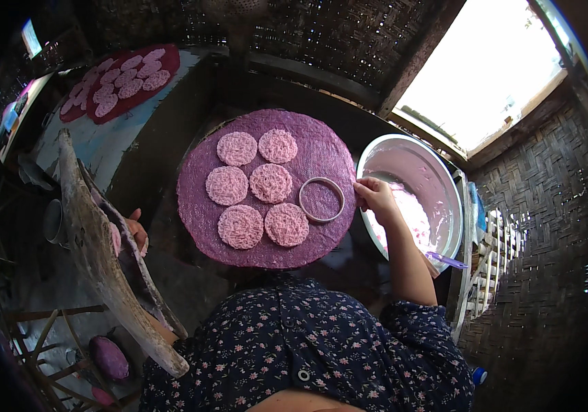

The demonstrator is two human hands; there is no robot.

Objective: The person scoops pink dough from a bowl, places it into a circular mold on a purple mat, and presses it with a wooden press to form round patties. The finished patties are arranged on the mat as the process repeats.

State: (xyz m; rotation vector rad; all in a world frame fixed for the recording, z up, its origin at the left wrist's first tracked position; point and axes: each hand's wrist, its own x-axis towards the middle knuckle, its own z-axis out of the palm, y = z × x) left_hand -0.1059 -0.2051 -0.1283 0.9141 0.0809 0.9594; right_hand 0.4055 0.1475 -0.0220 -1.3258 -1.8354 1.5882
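Observation:
A round purple mat point(331, 147) lies in front of me. It bears several pink lacy discs of thin strands point(271, 183) and a pale ring mould point(321, 200) at its right side. My right hand point(377, 197) pinches the mat's right edge, close to the ring. At the left, my left hand point(137, 232) shows partly beside a long weathered wooden beam point(95, 233), which hides much of it and its forearm. Its visible fingers are apart. Pink material point(114, 239) shows near this hand, partly behind the wood.
A large pale basin point(448, 178) holding pink dough stands at the right, with a purple-handled utensil point(447, 260) at its rim. Far left, a dark red mat point(119, 113) carries more pink discs. A bright window point(482, 69) opens in the woven wall. A purple lump point(108, 357) sits low left.

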